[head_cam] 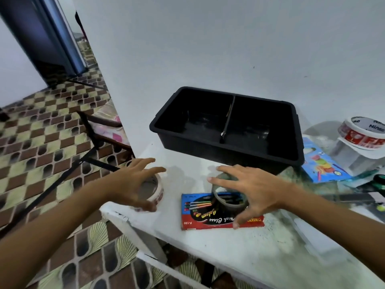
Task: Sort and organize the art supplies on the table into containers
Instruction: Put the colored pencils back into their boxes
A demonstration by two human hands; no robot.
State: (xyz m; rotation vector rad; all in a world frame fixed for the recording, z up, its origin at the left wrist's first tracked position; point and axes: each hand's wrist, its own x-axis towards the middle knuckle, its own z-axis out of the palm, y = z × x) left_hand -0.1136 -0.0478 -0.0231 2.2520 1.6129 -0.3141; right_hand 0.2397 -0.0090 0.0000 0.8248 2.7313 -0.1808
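Note:
My left hand (pixel 129 184) is spread over a white tape roll with red print (pixel 155 193) near the table's left edge, thumb at its near side and fingers reaching past its far side. My right hand (pixel 256 190) hovers with fingers splayed over a grey tape roll (pixel 224 200). That roll lies on a red and blue colour pencil box (pixel 200 217). A black bin with two compartments (pixel 208 151) stands behind them against the wall; both compartments look bare.
At the right, another printed tape roll (pixel 362 132) sits on a white box (pixel 352 157), beside a blue box (pixel 320 163) and green-handled scissors (pixel 379 182). The white table (pixel 250 257) ends just left of my left hand. A chair (pixel 100 130) stands on the tiled floor below.

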